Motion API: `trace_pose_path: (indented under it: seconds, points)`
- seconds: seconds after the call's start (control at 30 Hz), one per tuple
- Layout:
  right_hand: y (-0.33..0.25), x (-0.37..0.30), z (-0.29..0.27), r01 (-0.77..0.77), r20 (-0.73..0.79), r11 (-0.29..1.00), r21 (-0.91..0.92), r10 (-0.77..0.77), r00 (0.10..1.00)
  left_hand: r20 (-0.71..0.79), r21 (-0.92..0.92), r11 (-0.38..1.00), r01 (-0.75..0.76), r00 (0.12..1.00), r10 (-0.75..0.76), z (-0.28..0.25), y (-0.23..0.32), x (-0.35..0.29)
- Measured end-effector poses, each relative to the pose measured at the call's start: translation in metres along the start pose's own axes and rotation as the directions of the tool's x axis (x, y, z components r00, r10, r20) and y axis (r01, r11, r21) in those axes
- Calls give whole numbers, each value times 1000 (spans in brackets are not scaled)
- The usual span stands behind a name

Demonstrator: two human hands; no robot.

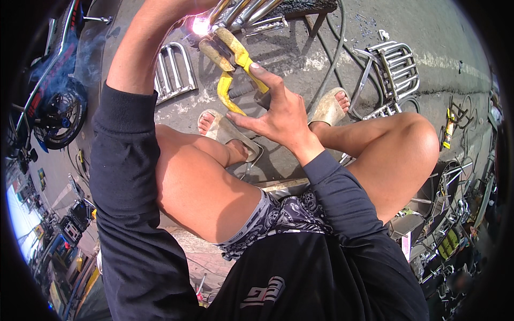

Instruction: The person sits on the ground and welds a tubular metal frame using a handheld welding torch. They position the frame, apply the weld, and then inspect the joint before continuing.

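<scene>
My right hand (pixel 286 115) is closed around a yellow welding electrode holder (pixel 227 88), thumb on one arm of it and a finger by the other. Its worn, scorched jaws point up toward a bright welding arc (pixel 201 25). Beside that glow, several shiny metal tubes (pixel 249 13) slant up out of the picture, over a dark, rough-topped bench (pixel 305 7). My left arm reaches up past the arc on its left. Only an edge of my left hand (pixel 188 6) shows at the top border; its fingers are cut off or hidden.
A chromed tubular rack (pixel 176 72) lies beyond my left knee; another rack (pixel 396 72) stands at the right among cables (pixel 338 45). Bluish smoke drifts over a motorcycle wheel (pixel 61 115) at the left. Metal scraps (pixel 452 184) and a yellow packet (pixel 448 128) lie at the right.
</scene>
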State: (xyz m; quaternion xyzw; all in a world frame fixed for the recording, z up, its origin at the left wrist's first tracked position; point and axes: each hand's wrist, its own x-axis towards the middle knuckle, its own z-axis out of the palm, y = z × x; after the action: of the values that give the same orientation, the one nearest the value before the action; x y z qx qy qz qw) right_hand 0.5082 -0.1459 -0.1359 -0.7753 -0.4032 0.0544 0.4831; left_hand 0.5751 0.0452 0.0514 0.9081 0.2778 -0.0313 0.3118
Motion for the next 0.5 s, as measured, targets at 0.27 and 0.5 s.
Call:
trace_pose_path:
  seconds: [0.27,0.5]
  points:
    - [6,-3,5,62,-80,998,4,-62,995,-52,-19,972,-234,971,233,0,-17,5]
    - [7,-2,6,36,-42,999,-26,-37,998,-137,-11,956,-295,947,290,4,-21,5]
